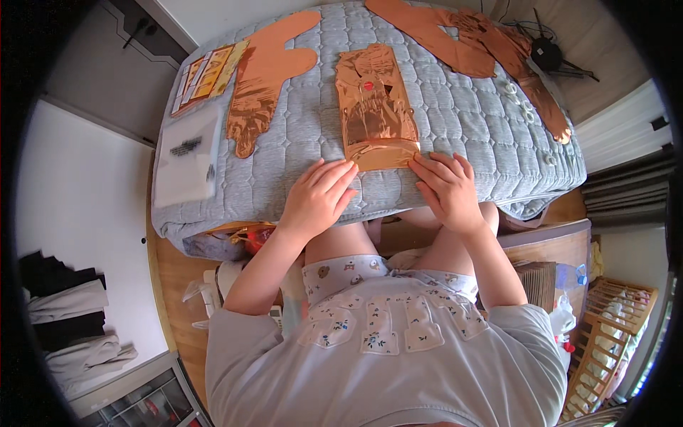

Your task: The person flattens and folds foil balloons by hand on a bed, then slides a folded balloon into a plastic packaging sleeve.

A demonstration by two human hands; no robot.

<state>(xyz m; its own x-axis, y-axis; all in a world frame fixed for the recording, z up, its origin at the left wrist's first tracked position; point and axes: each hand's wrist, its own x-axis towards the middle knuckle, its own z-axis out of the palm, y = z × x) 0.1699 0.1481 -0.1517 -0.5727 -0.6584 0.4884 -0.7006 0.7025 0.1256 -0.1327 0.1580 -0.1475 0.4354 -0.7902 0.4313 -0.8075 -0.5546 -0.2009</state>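
Nearest, seen from above: a pale blue top with floral patches, forearms reaching forward over bare knees. Left hand (pixel 316 196) and right hand (pixel 447 188) resting at the near edge of a grey quilted mattress pad (pixel 455 114) spread over the bed. Both hands flat, fingers extended, pressing down on the near, folded end of a shiny copper-coloured foil balloon, deflated and roughly rectangular (pixel 376 107); neither clenched, neither gripping anything else. Left fingertips touching the fold's left corner, right fingertips on its right corner.

Judging by the lie of things: near end of this balloon already turned over and flattened, the far part lying open with a small red spot near its middle, so folding seems only begun on this piece.

Farther left, a second copper foil balloon shaped like a letter (pixel 265 75), lying unfolded. Left of it, a flat clear plastic packet with orange and yellow printed card (pixel 208 71), and nearer, a white translucent bag (pixel 186 156). Far right, more copper foil letter shapes (pixel 484 43) overlapping, unfolded, with a small black object with cords (pixel 546 53) beyond them.
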